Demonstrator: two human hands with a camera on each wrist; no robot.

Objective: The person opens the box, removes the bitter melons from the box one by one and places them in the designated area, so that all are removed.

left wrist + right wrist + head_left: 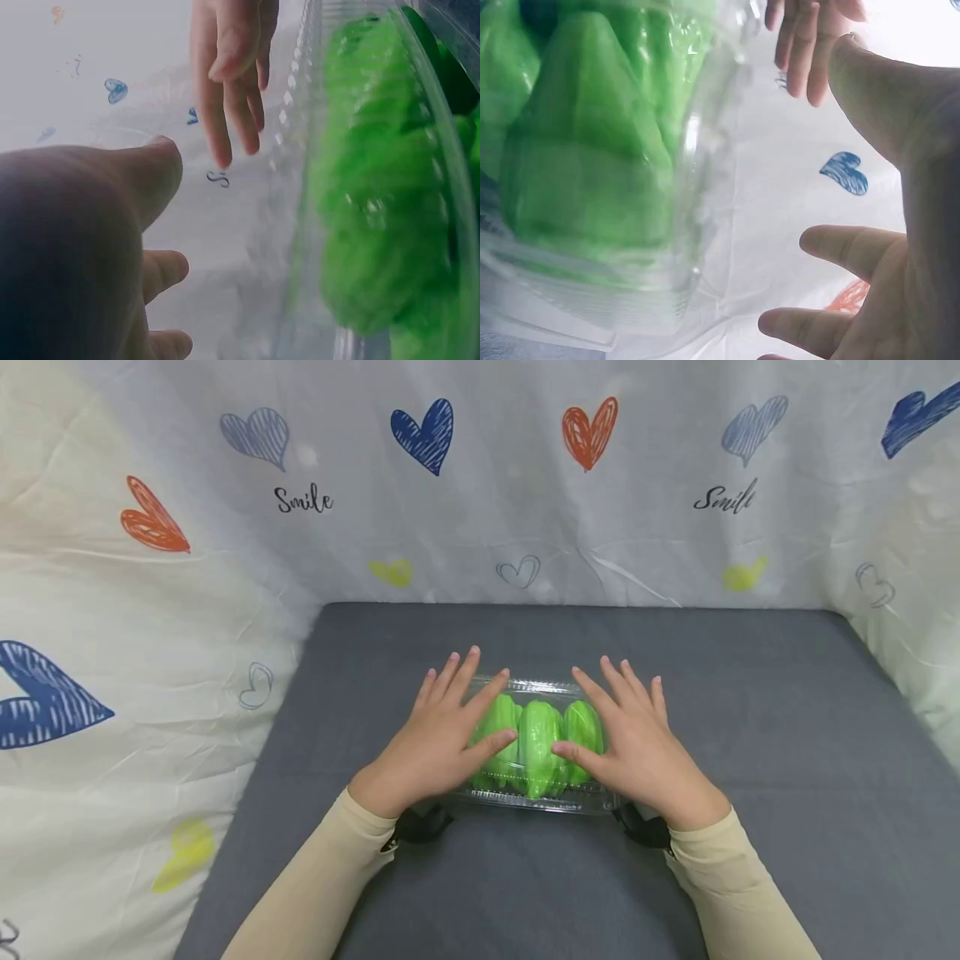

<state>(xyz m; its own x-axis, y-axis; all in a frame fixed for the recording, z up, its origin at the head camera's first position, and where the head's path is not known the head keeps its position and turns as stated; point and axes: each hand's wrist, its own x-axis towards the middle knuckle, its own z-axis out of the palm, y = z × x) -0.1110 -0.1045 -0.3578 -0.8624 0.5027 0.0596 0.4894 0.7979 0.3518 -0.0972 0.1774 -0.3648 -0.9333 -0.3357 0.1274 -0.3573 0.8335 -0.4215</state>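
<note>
A clear plastic box point(558, 804) lies on the grey surface, holding several green, ridged, pear-shaped vegetables point(542, 739) that look like chayotes. Clear plastic covers them in both wrist views. My left hand point(438, 739) is spread over the box's left end, fingers extended and thumb pointing inward. Over the right end, my right hand point(641, 747) is spread likewise, its thumb in front of the vegetables. Neither hand grips anything. In the left wrist view, a gap shows between the fingers and the box wall point(292, 97). The hands partly hide the box's ends in the head view.
A grey cloth-covered table point(750, 710) extends around the box. White curtain point(480, 518) printed with hearts and "Smile" lettering hangs behind it and along both sides. Dark straps point(423, 823) show at the wrists, below the light sleeves point(315, 877).
</note>
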